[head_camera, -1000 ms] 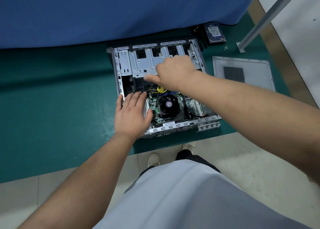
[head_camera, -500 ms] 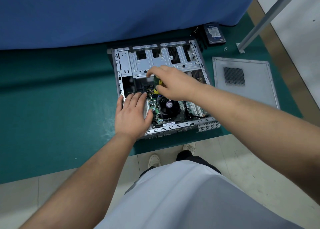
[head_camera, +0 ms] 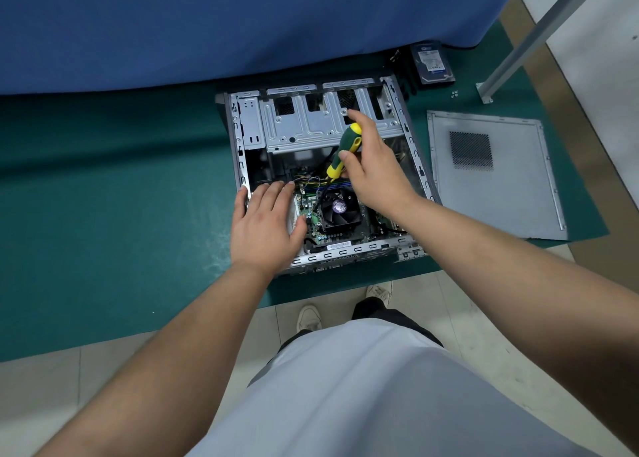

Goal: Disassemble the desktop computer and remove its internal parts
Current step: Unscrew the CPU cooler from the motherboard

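Note:
An open grey computer case (head_camera: 238,145) lies on its side on a green mat. Inside sit a green motherboard with a black CPU fan (head_camera: 337,211), loose cables and an empty metal drive cage (head_camera: 304,124). My left hand (head_camera: 264,225) rests flat with straight fingers on the case's lower left part, over the motherboard edge. My right hand (head_camera: 375,169) grips a green and yellow screwdriver (head_camera: 344,150) by its handle, tilted, with its tip pointing down into the cables above the fan. The tip itself is hidden among the wires.
The removed grey side panel (head_camera: 494,176) lies on the mat right of the case. A hard drive (head_camera: 432,64) and small screws (head_camera: 454,93) sit at the back right. A blue cloth (head_camera: 242,24) hangs behind. A metal post (head_camera: 525,41) stands at the right.
My right hand has drawn back from the drive cage and turned, so the screwdriver now shows in its grip over the cables. My left hand has stayed put.

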{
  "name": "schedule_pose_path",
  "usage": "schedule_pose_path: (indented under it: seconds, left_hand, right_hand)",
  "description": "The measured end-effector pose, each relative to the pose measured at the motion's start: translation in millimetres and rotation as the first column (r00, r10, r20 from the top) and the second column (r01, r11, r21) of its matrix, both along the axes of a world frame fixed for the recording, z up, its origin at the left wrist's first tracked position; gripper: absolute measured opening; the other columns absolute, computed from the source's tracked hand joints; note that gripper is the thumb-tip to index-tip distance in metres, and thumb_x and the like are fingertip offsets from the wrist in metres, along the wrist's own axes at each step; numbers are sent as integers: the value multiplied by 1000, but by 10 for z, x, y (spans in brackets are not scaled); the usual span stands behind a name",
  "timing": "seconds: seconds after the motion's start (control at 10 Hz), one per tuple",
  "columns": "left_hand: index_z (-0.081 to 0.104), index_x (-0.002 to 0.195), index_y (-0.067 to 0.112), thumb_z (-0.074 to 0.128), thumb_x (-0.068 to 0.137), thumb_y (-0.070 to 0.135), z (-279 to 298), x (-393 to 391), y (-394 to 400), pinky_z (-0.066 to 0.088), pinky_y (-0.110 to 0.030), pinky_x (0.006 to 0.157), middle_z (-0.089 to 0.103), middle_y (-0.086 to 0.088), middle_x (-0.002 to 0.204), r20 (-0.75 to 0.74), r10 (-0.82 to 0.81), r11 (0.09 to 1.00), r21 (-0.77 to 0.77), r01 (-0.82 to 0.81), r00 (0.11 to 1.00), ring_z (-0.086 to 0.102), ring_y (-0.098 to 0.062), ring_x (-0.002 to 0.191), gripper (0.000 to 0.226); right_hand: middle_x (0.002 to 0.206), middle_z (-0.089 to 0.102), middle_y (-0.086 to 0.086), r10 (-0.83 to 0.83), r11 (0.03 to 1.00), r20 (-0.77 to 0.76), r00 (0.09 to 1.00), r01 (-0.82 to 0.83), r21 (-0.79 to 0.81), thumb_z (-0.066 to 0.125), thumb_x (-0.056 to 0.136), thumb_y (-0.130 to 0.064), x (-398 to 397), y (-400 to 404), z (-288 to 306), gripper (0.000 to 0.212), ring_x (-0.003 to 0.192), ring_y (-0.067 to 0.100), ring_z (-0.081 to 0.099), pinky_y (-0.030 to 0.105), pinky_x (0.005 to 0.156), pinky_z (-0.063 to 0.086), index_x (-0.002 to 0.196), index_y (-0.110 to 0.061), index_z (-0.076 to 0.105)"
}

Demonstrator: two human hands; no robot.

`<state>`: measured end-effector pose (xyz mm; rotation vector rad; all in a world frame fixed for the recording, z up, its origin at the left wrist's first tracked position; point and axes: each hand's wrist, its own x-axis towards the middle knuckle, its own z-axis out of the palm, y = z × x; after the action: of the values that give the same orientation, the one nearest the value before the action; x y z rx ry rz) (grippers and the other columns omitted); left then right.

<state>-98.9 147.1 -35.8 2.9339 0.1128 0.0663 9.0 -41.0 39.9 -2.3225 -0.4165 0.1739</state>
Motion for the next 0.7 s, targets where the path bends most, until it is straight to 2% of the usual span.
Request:
schedule_pose_path:
  seconds: [0.1,0.2,0.7]
  left_hand:
    - [44,153,23,37,99,55,1,-1,0,12,-51,126,49,2,154,2,-1,1000,-5,1,1000,38,-20,146,63]
    - [44,152,22,37,99,55,3,0,2,12,-51,126,50,1,154,4,-2,1000,-5,2,1000,38,-20,146,63]
    - [44,153,23,36,99,55,-9,5,14,12,-50,126,50,1,153,10,-3,1000,2,3,1000,39,-19,145,63]
  right_hand:
    - [111,57,5,6,1000,-23,1000,-6,-19,51,105,-18,-44,-66,-51,57,89,23,64,48,82,56,156,-22,24]
    - [113,55,5,7,1000,-46,999,-7,-10,51,106,-18,-60,-82,-77,58,90,26,67,51,82,57,156,-23,23]
    - [121,55,8,-3,1000,-70,998,1,-16,51,106,-19,-74,-93,-180,54,91,23,68,48,85,56,154,-23,26]
